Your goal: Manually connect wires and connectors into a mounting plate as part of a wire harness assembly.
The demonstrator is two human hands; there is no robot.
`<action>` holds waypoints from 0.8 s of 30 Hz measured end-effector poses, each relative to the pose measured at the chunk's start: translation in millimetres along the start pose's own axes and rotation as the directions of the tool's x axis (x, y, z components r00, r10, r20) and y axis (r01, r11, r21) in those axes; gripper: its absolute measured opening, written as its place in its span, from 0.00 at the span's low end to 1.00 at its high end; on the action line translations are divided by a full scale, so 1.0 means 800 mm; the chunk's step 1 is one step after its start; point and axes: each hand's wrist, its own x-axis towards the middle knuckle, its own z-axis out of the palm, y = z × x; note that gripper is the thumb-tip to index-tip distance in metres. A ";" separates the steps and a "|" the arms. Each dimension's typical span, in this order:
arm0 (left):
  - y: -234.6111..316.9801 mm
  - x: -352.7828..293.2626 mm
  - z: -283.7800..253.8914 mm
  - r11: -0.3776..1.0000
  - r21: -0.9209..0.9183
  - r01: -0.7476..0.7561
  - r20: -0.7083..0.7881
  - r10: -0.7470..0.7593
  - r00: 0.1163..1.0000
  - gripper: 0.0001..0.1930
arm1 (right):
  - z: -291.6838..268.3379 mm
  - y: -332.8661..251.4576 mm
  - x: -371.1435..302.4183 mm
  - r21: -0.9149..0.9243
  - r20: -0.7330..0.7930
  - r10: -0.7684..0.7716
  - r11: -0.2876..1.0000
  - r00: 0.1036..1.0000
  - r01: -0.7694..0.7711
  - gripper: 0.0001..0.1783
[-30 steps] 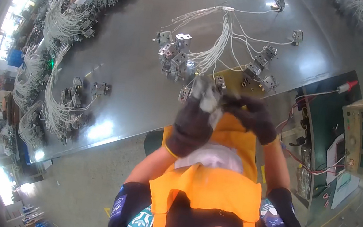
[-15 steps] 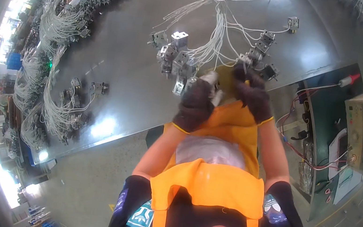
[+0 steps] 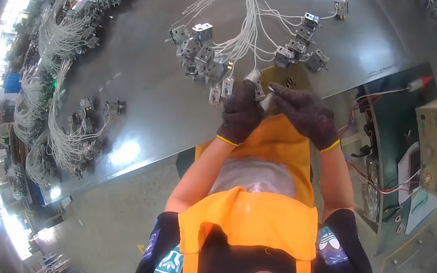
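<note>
Both my hands wear dark gloves with yellow cuffs. My left hand (image 3: 241,111) is closed around a small metal block (image 3: 259,90), with a whitish piece (image 3: 253,76) at its fingertips; the glove covers part of the block. Just to the right, my right hand (image 3: 307,115) has its fingers pressed together, their tips beside that block. Whatever they pinch is too small to make out. Beyond the hands lies a bundle of white wires (image 3: 244,35) ending in metal blocks, with one cluster (image 3: 200,53) at left and another (image 3: 297,46) at right.
Small dark pieces (image 3: 288,83) lie on a yellow-brown surface beyond my right hand. More wire bundles (image 3: 69,33) line the left of the metal table (image 3: 143,67). At right stand a beige control box (image 3: 432,150) and red and white cables (image 3: 376,98). An orange apron (image 3: 280,146) hangs below my hands.
My right hand has drawn back from the right cluster of blocks toward my left hand, its fingers now pointing at the held block. The left hand keeps its grip. The whole view has shifted slightly.
</note>
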 end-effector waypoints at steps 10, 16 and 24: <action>0.001 0.021 0.004 0.988 -0.148 -0.046 -0.005 0.045 0.999 0.23 | 0.016 -0.043 0.007 -0.641 0.042 -0.027 0.766 0.999 0.048 0.13; 0.023 0.027 -0.004 0.986 -0.136 0.101 0.133 -0.083 0.988 0.19 | 0.019 -0.044 0.007 -0.645 0.026 -0.028 0.763 0.999 0.038 0.10; 0.029 0.011 -0.069 0.889 0.309 -0.338 0.002 0.354 0.935 0.29 | 0.014 -0.043 -0.025 0.129 -0.146 -0.121 0.982 0.982 0.140 0.19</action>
